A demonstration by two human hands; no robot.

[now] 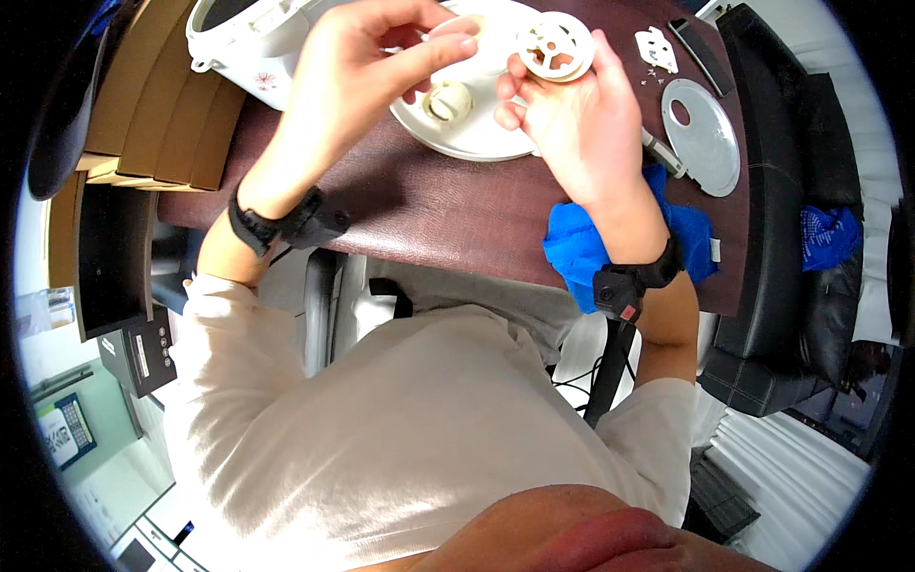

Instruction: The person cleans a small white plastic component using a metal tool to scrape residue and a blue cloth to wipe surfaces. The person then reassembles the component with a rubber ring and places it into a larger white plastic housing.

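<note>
My right hand (572, 114) grips a small round cream plastic disc with cut-out holes (555, 45) at its fingertips, above the dark brown table (448, 205). My left hand (367, 67) is raised beside it, thumb and forefinger pinched together near the disc; whether they hold a tiny part I cannot tell. Under both hands lies a white round lid (467, 129) with a cream knob-like fitting (448, 100) on it. Black straps circle both wrists.
A white cooker body (243, 38) stands at the back left. A round metal plate with a hole (703, 133), a white plastic piece (656, 48) and small screws lie at the right. A blue cloth (581, 243) hangs over the near edge. Cardboard boxes (162, 105) sit left, black seat (791, 191) right.
</note>
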